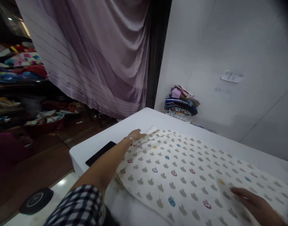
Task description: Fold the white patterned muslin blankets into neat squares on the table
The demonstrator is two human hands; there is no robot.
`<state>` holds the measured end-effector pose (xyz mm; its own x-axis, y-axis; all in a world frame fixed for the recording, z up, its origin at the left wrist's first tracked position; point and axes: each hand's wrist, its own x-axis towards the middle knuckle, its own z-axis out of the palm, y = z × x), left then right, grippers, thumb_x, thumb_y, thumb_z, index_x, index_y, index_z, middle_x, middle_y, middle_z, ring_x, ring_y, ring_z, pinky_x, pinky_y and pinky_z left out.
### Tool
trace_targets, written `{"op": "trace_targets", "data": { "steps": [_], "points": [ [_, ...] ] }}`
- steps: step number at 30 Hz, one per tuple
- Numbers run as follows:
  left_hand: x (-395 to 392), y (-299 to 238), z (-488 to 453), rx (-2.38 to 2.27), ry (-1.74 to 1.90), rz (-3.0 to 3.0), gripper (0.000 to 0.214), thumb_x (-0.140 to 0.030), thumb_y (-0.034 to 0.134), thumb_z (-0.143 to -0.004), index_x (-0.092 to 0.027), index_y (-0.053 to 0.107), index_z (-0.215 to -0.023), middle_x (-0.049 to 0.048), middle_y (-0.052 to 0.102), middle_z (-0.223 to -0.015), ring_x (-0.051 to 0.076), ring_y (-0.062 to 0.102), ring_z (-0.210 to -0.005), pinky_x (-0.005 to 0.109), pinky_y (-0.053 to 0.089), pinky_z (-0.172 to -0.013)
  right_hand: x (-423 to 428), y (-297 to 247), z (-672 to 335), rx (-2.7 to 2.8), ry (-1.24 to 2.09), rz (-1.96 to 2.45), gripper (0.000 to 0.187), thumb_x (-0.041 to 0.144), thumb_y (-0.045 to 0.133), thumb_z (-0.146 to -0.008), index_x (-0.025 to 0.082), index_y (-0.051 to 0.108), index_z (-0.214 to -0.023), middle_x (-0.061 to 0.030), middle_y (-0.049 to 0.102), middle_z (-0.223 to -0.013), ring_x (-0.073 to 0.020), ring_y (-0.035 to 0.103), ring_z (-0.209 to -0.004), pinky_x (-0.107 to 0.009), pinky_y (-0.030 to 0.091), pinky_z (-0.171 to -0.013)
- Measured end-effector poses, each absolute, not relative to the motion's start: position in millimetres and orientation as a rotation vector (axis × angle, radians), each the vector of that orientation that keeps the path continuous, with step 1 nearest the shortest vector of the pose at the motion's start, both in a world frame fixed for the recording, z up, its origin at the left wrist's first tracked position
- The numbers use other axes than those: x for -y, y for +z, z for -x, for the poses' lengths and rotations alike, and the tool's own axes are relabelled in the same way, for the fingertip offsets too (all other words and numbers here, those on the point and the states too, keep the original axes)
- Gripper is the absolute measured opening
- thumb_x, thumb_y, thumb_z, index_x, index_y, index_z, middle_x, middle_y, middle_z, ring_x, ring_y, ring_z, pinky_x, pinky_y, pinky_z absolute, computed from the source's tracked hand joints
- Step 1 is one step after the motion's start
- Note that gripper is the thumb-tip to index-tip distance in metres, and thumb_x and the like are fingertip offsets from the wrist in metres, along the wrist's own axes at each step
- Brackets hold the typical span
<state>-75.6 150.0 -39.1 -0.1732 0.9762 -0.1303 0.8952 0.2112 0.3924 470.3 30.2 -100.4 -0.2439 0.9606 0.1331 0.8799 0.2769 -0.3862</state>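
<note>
A cream cloth (181,169) printed with small grey and coloured shapes lies spread over a white table (139,122). My left hand (136,135) reaches out to the cloth's far left corner, fingers flat on the fabric edge; a bracelet is on the wrist. My right hand (254,201) lies flat on the cloth at the lower right, fingers stretched out, slightly blurred. Neither hand grips anything.
A black phone (100,153) lies on the table's left part beside my forearm. A stack of folded fabrics (181,103) sits at the far corner against the white wall. A mauve curtain (94,53) hangs behind. A round black object (37,200) rests at lower left.
</note>
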Motion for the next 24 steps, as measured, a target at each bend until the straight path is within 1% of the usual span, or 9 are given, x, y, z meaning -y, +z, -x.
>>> {"op": "trace_targets", "data": {
  "steps": [2,4,7,9,12,15,17,20,24],
  "points": [
    [-163,-58,65,-2.178,0.266,-1.709,0.056,-0.048,0.058,-0.068,-0.009,0.057,-0.108,0.0201,0.059,-0.114,0.030,0.057,-0.101,0.033,0.045,-0.079,-64,-88,-411,2.084,0.864,1.658,0.029,0.046,0.048,-0.082,0.031,0.068,-0.097,-0.0105,0.064,-0.104,-0.0241,0.061,-0.094,-0.035,0.052,-0.079],
    [-168,-72,55,-2.207,0.228,-1.697,0.046,-0.040,0.060,-0.069,-0.009,0.058,-0.103,0.0191,0.062,-0.107,0.029,0.060,-0.095,0.032,0.046,-0.073,-98,-71,-343,2.034,1.119,1.556,0.037,0.048,0.048,-0.081,0.024,0.066,-0.103,-0.0102,0.063,-0.107,-0.0231,0.060,-0.096,-0.033,0.051,-0.081],
    [-159,-85,37,-2.247,0.250,-1.770,0.030,-0.025,0.050,-0.078,-0.012,0.054,-0.105,0.0162,0.061,-0.104,0.026,0.060,-0.094,0.032,0.046,-0.073,-150,-49,-243,1.850,1.312,1.404,0.033,0.038,0.053,-0.081,0.016,0.062,-0.104,-0.0104,0.065,-0.100,-0.0181,0.062,-0.086,-0.027,0.052,-0.070],
    [-147,-91,21,-2.233,0.294,-1.887,0.028,-0.017,0.041,-0.083,-0.014,0.050,-0.109,0.0143,0.059,-0.105,0.024,0.059,-0.095,0.033,0.045,-0.075,-185,-43,-190,1.646,1.380,1.512,0.026,0.030,0.057,-0.080,0.014,0.060,-0.101,-0.0101,0.065,-0.100,-0.0144,0.062,-0.079,-0.022,0.052,-0.062],
    [-124,-97,-3,-2.138,0.327,-2.064,0.027,-0.011,0.035,-0.085,-0.016,0.050,-0.107,0.0117,0.056,-0.102,0.022,0.058,-0.092,0.033,0.044,-0.075,-229,-49,-136,1.588,1.349,1.678,0.024,0.035,0.054,-0.083,0.013,0.058,-0.092,-0.0094,0.065,-0.085,-0.0119,0.060,-0.062,-0.021,0.049,-0.051],
    [-106,-102,-20,-2.037,0.331,-2.218,0.025,-0.010,0.038,-0.083,-0.015,0.051,-0.105,0.0115,0.055,-0.098,0.022,0.056,-0.091,0.033,0.043,-0.075,-256,-64,-114,1.556,1.378,1.886,0.036,0.045,0.062,-0.075,0.009,0.057,-0.080,-0.0072,0.059,-0.058,-0.0142,0.054,-0.046,-0.024,0.043,-0.039],
    [-98,-102,-24,-1.980,0.314,-2.298,0.027,-0.010,0.042,-0.080,-0.013,0.051,-0.105,0.0127,0.054,-0.098,0.023,0.055,-0.090,0.033,0.043,-0.073,-262,-71,-113,1.547,1.439,1.946,0.037,0.046,0.066,-0.072,0.010,0.055,-0.074,-0.0042,0.054,-0.050,-0.0134,0.051,-0.041,-0.024,0.042,-0.037],
    [-93,-97,-22,-1.904,0.321,-2.307,0.026,-0.015,0.045,-0.078,-0.012,0.053,-0.103,0.0131,0.055,-0.097,0.023,0.054,-0.088,0.033,0.044,-0.071,-263,-71,-120,1.547,1.553,1.900,0.031,0.043,0.059,-0.079,0.013,0.052,-0.074,0.0002,0.052,-0.050,-0.0102,0.051,-0.042,-0.022,0.046,-0.043],
    [-91,-90,-16,-1.830,0.408,-2.231,0.030,-0.035,0.044,-0.082,-0.015,0.059,-0.099,0.0126,0.056,-0.099,0.025,0.054,-0.092,0.035,0.044,-0.074,-259,-63,-128,1.589,1.656,1.818,0.031,0.044,0.048,-0.085,0.015,0.050,-0.075,0.0016,0.051,-0.052,-0.0098,0.054,-0.047,-0.023,0.051,-0.053]
  ]
}}
